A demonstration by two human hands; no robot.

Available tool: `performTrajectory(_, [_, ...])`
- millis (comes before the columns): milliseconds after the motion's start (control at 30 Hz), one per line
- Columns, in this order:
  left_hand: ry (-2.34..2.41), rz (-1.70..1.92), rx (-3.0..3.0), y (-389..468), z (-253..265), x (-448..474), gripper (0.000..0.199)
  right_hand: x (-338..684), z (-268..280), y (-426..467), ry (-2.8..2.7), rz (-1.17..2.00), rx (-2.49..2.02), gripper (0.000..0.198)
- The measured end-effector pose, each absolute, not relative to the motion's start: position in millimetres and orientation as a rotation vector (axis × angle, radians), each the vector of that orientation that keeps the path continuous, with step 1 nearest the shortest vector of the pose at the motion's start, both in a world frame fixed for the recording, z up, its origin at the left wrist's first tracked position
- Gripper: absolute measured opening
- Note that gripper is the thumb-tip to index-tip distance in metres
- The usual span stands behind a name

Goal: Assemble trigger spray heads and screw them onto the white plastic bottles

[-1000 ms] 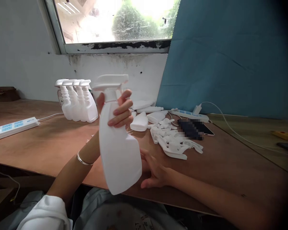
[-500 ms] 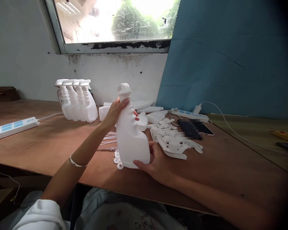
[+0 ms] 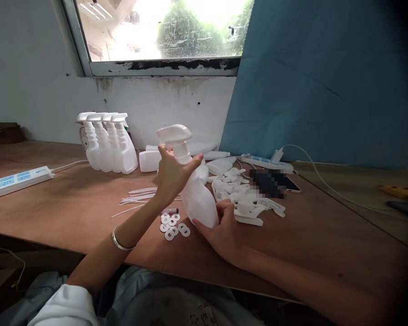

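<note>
A white plastic spray bottle point(image 3: 201, 201) tilts over the table in front of me, its spray head point(image 3: 174, 133) side-on with the nozzle to the left. My left hand point(image 3: 172, 174) is closed around the neck just under the head, thumb on the near side; some fingers are hidden. Low on the body, my right hand point(image 3: 226, 231) grips the bottle near its base. Left of the base lie several flat white rings point(image 3: 169, 232). Thin white tubes point(image 3: 138, 195) lie behind my left forearm.
Several assembled spray bottles point(image 3: 110, 147) stand in a row at back left. Right of my hands is a pile of white spray heads point(image 3: 240, 194); bottles point(image 3: 221, 165) lie behind it. Phones point(image 3: 272, 183) and power strips point(image 3: 20, 179) sit on the table.
The bottle has turned and leaned, bringing its head from end-on to side-on. My left hand has shifted around the neck. More rings and tubes now show. My right hand stays at the base.
</note>
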State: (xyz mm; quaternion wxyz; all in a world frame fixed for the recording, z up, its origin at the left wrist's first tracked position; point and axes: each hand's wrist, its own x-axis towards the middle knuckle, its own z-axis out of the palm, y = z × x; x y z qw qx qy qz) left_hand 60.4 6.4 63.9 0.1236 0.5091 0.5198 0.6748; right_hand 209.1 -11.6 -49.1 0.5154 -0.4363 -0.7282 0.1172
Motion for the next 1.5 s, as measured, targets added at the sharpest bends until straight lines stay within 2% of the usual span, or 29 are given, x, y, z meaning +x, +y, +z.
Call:
performTrajectory(233, [1.456,1.948,1.508,4,64,67,0.044,206,-44,-12,-1.829,0.247,-1.02,0.048])
performTrajectory(467, [1.37,1.758,1.857,0,65,79,0.04,207,-40,-17,-2.026,0.358,-0.994,0.068])
performTrajectory(633, [1.14,1.651,1.807,3,68,78,0.036,208,-37,-19,-2.077,0.524,-0.973,0.075])
performTrajectory(933, [1.033,1.731,1.618,0,61,86,0.024,209,-43,-17,-2.031,0.51,-0.967,0.075])
performTrajectory(1233, [0.965,1.77,1.588,1,56,87,0.036,208,-40,-18,-2.057,0.523,-0.994,0.073])
performTrajectory(1500, [1.005,1.707,1.589,9,51,83,0.033,208,-38,-17,-2.084,0.516,-1.008,0.084])
